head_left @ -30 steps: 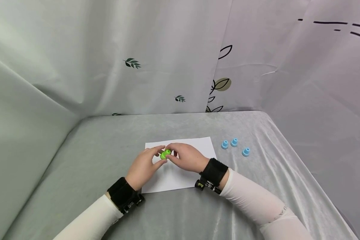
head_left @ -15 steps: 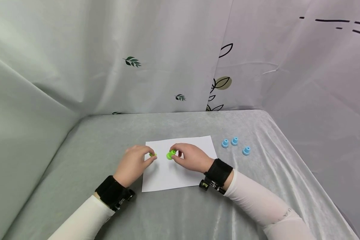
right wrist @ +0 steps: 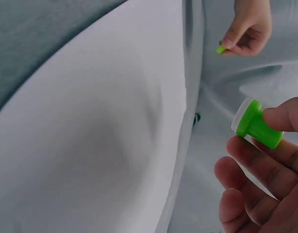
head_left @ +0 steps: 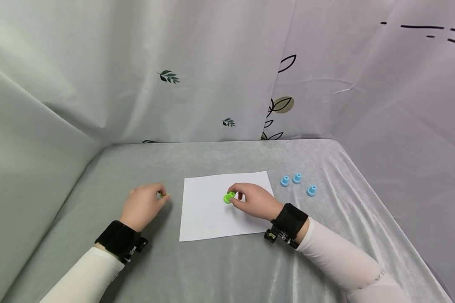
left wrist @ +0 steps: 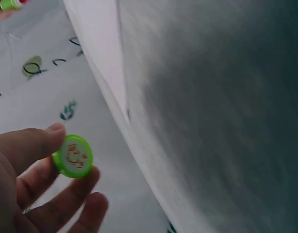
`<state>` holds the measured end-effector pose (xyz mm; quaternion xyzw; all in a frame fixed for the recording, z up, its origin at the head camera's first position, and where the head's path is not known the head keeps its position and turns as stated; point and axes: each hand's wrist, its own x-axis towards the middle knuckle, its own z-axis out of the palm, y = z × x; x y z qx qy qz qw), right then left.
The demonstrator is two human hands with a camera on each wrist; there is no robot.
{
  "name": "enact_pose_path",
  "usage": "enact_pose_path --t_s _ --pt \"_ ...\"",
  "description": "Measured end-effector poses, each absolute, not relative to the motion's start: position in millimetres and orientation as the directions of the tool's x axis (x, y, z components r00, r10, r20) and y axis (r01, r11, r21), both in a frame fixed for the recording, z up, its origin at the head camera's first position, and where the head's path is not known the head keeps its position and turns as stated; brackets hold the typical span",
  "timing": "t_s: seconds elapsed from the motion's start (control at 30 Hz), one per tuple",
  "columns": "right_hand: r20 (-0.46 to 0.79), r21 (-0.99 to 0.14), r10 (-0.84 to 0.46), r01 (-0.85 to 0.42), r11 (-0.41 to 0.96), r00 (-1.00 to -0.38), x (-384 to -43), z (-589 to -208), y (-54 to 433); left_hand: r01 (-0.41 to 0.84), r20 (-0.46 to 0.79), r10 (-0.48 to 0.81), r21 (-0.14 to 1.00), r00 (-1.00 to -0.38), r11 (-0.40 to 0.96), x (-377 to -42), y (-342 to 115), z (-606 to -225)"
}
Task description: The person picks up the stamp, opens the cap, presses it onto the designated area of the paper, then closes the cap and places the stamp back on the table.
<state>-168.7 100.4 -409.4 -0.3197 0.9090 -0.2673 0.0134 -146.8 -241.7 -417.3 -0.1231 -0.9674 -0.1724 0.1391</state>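
Observation:
My left hand [head_left: 141, 207] pinches a small green stamp cap [left wrist: 74, 156] between thumb and fingers, over the cloth left of the paper. In the left wrist view, the cap's round face is pale with a red drawing, inside a bright green rim. Over the right half of the white paper [head_left: 202, 214], my right hand [head_left: 257, 203] holds a green toy stamp [right wrist: 259, 125] by its narrow handle. Its wide end, with a white rim, points away from the fingers. The two hands are well apart.
Three blue stamps [head_left: 285, 181] stand on the grey cloth [head_left: 227, 273] just right of the paper. White curtains [head_left: 197, 97] with leaf prints enclose the table at the back and sides.
The hands were together at the green stamp. The cap has come off in my left hand, which has moved left beyond the paper. My right hand has shifted slightly right with the stamp.

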Motion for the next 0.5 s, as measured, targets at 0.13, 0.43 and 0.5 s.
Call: enact_pose_path --t_s 0.13,0.43,0.5 --pt "0.139 -0.493 -0.577 -0.562 0.664 -0.805 -167.1 -412.1 106.2 0.22 0.207 0.161 0.303 -0.965 0.927 -151.3 -254.6 -418.0" --pt "0.13 -0.482 -0.572 -0.556 0.678 -0.81 -166.0 -412.1 113.1 0.086 -0.037 0.105 0.345 -0.994 0.935 -162.2 -274.3 -425.6" --pt "0.126 -0.48 -0.571 -0.554 0.681 -0.811 -166.2 -411.6 114.0 0.082 -0.054 0.107 0.346 -0.993 0.935 -162.4 -276.1 -426.7"
